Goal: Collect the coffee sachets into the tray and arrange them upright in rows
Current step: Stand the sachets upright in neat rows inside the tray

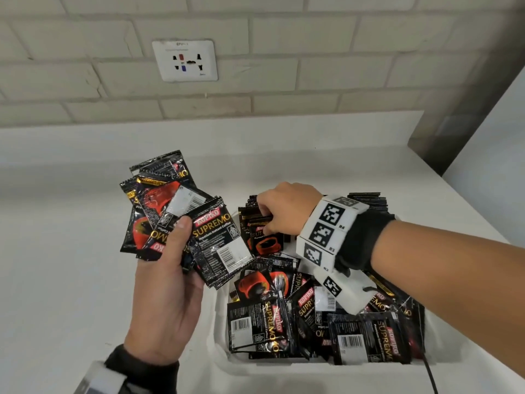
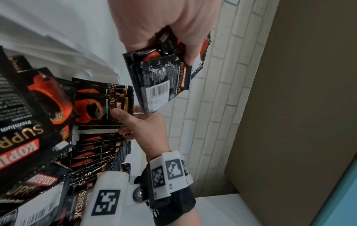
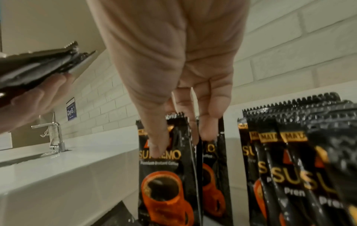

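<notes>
My left hand [image 1: 170, 268] grips a fanned bunch of black coffee sachets [image 1: 181, 214] above the counter, left of the white tray [image 1: 218, 345]. The same bunch [image 2: 158, 79] shows in the left wrist view under my thumb. My right hand [image 1: 279, 211] reaches into the tray's far left corner and pinches the top of an upright sachet [image 3: 166, 175], thumb on its front, fingers behind. A row of upright sachets [image 3: 289, 160] stands to its right. Several loose sachets [image 1: 312, 317] lie in a heap in the near part of the tray.
The tray sits on a white counter [image 1: 71, 265] against a brick wall with a socket plate [image 1: 186, 60]. A tap [image 3: 57, 137] and sink lie far off to the left. A grey panel [image 1: 460, 109] stands at the counter's right end.
</notes>
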